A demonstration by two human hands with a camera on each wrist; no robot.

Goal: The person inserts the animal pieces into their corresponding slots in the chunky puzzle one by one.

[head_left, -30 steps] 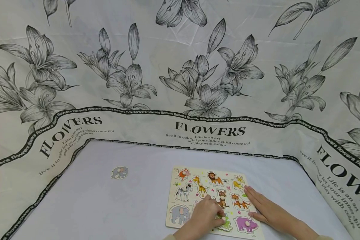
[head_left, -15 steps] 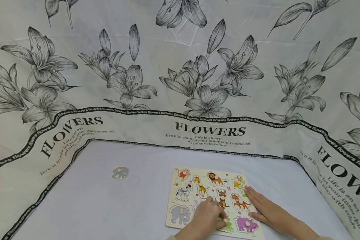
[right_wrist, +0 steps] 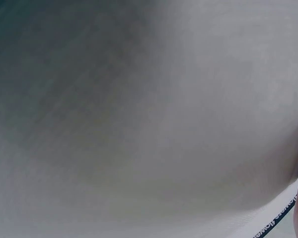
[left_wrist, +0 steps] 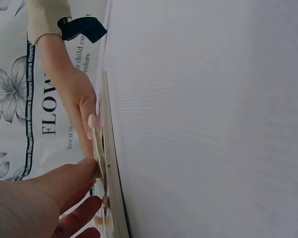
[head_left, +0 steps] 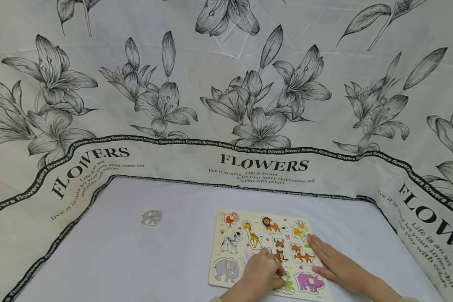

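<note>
My left hand [head_left: 262, 270] reaches over the lower part of a wooden animal puzzle board [head_left: 214, 247] and pinches a green animal puzzle piece [head_left: 289, 287] near its pale knob. The hand hides part of that piece. Seen edge-on in the left wrist view, a thin piece [left_wrist: 98, 148] sits at the board's face beside the left thumb. My right hand [head_left: 337, 264] lies with straight fingers along the board's right edge, close to the purple hippo piece [head_left: 310, 282]. A grey elephant piece [head_left: 151, 217] lies apart on the table, left of the board.
Several knobbed animal pieces, such as the lion [head_left: 272, 224] and tiger [head_left: 301, 253], sit in the board. An elephant picture [head_left: 226, 270] without a knob shows at its lower left. White cloth [head_left: 109, 251] covers the table, and a flowered curtain [head_left: 185, 163] rises behind.
My left hand and the green piece have shifted slightly to the right over the board. The right hand stays where it was.
</note>
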